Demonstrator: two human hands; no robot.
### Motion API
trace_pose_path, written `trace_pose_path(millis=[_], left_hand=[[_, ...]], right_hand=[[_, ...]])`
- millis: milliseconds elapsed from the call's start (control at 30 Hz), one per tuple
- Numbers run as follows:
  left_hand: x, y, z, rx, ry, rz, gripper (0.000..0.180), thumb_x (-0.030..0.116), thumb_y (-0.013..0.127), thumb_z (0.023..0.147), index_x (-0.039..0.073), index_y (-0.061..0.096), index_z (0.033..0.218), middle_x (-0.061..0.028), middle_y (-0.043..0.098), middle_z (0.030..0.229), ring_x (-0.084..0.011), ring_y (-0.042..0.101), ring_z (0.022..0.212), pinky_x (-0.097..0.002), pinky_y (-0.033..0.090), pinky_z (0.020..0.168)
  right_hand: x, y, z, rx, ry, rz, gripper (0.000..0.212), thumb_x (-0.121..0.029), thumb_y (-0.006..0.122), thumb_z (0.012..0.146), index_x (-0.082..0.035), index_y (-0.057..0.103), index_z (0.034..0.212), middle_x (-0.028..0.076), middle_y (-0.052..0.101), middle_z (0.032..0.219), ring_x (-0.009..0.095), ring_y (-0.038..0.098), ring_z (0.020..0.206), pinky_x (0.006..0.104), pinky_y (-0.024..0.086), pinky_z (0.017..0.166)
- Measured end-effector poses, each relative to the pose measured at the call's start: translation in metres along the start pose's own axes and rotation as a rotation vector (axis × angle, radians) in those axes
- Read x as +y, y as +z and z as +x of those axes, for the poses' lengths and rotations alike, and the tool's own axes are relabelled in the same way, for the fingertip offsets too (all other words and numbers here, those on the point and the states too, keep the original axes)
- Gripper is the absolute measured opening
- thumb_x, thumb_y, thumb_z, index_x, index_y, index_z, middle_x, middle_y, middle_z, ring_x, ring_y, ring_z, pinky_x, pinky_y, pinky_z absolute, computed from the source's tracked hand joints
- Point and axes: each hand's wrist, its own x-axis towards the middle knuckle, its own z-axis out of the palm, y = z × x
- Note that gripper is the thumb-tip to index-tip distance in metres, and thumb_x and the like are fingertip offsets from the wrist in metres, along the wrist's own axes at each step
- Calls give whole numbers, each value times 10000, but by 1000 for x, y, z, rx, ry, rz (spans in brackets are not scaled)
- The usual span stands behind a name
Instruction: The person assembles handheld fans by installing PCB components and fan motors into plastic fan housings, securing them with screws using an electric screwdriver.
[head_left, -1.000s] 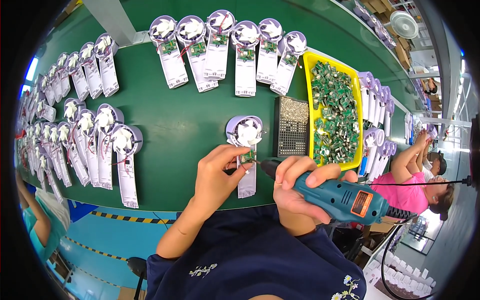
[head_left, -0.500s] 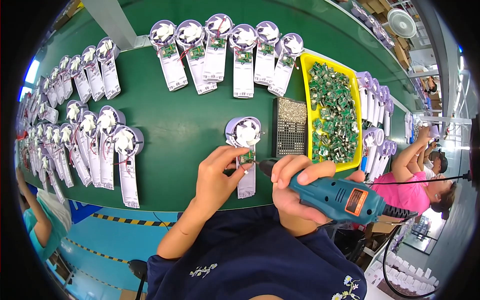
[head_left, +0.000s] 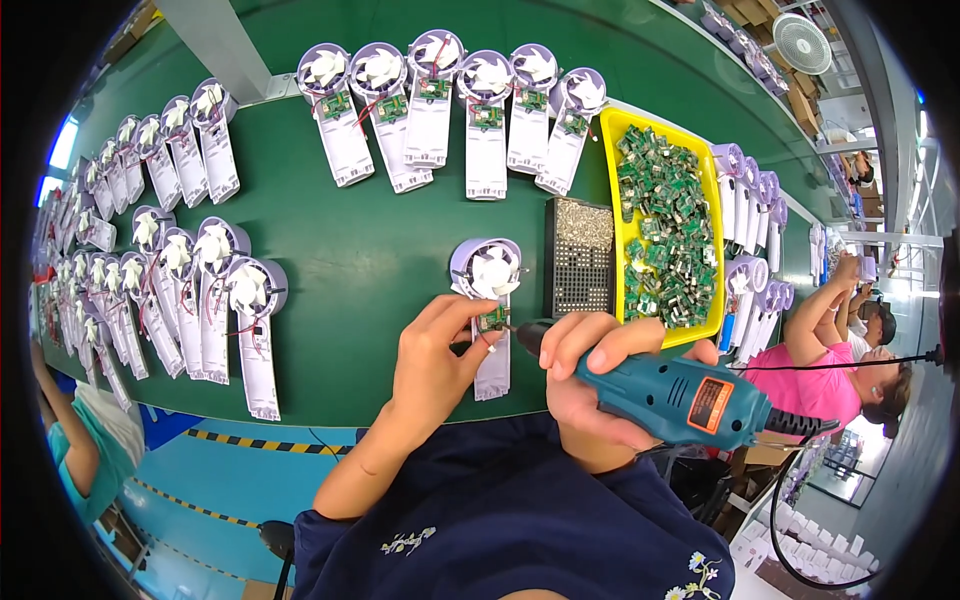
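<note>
On the table before me lies a white handheld fan half (head_left: 492, 378) with a purple ring and a white impeller. My left hand (head_left: 430, 358) is closed in a pinch on the small green circuit board (head_left: 494, 318) in its body, thumb and forefinger at the board's edges. A white connector on thin wires hangs by the thumb. My right hand (head_left: 590, 385) grips a teal electric screwdriver (head_left: 665, 395), its dark nose turned left toward the board. The bit's tip reaches the board's right side; whether it sits on a screw is too small to tell.
A black screw tray (head_left: 580, 275) stands right of the fan, beside a yellow bin (head_left: 620, 265) of circuit boards. More fan halves (head_left: 487, 120) line the back and the left (head_left: 258, 340). The screwdriver's cord (head_left: 775, 520) hangs at right. Co-workers (head_left: 815, 370) sit at both sides.
Both hands, the fan half and the screwdriver hold nearly the same places. The view has shifted very slightly, and the screwdriver's nose stays at the board.
</note>
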Motion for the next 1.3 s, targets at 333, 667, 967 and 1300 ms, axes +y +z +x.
trace_pose_path(millis=[333, 667, 967, 1300], left_hand=[[-3, 4, -1, 43, 36, 15, 333, -63, 758, 748, 23, 673, 1058, -130, 644, 990, -244, 690, 815, -302, 624, 689], [-4, 4, -5, 50, 28, -4, 336, -65, 759, 748, 26, 676, 1060, -121, 643, 994, -237, 688, 819, -301, 620, 687], [-7, 1, 1, 44, 27, 12, 335, -55, 770, 743, 26, 682, 1056, -113, 642, 971, -216, 675, 775, -289, 606, 675], [-10, -3, -8, 22, 19, -122, 325, -54, 795, 729, -5, 712, 1039, -101, 625, 963, -161, 647, 853, -265, 586, 716]], right_hand=[[8, -3, 2, -54, -110, -234, 840, -635, 534, 882, -239, 122, 1498, 111, 528, 913, 252, 541, 555, 368, 474, 465], [-11, -14, 5, -238, 22, -147, 921, 141, 673, 766, -227, 201, 1467, 115, 561, 1084, 309, 624, 787, 445, 521, 669], [21, 2, 2, -128, -225, -47, 753, -359, 633, 951, -214, 168, 1525, 191, 569, 1065, 294, 587, 714, 462, 505, 628], [-23, -25, -26, 271, 1007, -424, 600, 22, 653, 880, -44, 378, 1409, 172, 677, 1121, 66, 525, 517, 210, 414, 455]])
